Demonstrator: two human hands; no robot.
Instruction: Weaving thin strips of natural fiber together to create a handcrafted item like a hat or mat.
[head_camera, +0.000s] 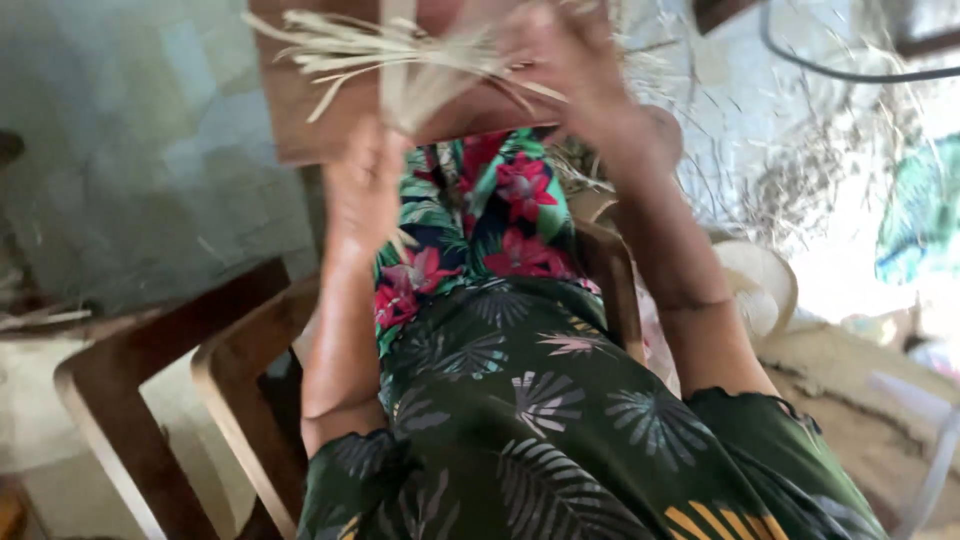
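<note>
1. The left hand (365, 185) is raised at about 11 o'clock of the lap, fingers curled shut around the lower ends of pale straw strips (400, 55). The strips seem to run up from this fist, though blur hides the exact grip.
2. The right hand (565, 50) sits at 1 o'clock, near the top edge, fingers folded over the strips' upper part. It appears closed on them, but motion blur leaves how tightly uncertain.
3. The strips fan out towards 10 o'clock, their loose tips splayed in front of a brown board (300, 110).
4. Below the hands, a floral dress (520, 400) covers the lap. Wooden chair arms (240, 370) stand at 8 o'clock. More loose straw (800, 170) lies scattered at 2 o'clock.
5. To handle the bundle well, my judgement is that the left fist should stay firm as an anchor while the right hand works the strips near the crossing, keeping them flat and even.
6. The splayed tips look prone to slipping or tangling. Gathering them parallel would likely keep the tension uniform.
</note>
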